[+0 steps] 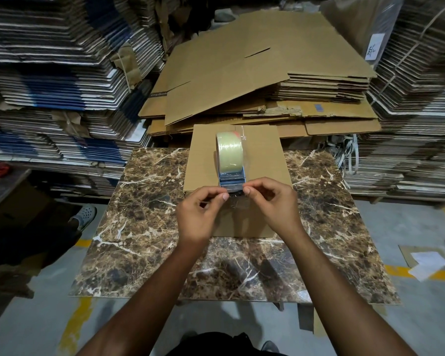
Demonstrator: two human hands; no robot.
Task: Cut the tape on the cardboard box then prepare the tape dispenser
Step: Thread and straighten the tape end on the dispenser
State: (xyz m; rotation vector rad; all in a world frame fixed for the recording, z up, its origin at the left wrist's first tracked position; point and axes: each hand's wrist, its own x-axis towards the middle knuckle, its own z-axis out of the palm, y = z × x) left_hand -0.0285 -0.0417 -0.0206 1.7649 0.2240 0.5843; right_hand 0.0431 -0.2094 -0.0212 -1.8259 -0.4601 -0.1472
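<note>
A closed brown cardboard box (262, 160) lies on a marble-patterned table (144, 227). On top of the box stands a tape dispenser (231, 160) with a pale yellowish clear tape roll and a blue metal front. My left hand (201, 214) and my right hand (272, 201) meet at the dispenser's near end. Both pinch the loose clear tape end (235, 192) between thumb and fingers, stretched across the blade. A strip of clear tape shows on the box's near side below my fingers.
Flattened brown cartons (254, 80) are piled behind the table. Tall stacks of bundled flat cartons rise on the left (49, 86) and right (416, 111). Another person's foot in a grey clog (85, 215) rests on the floor at left. Papers (427, 265) lie on the floor at right.
</note>
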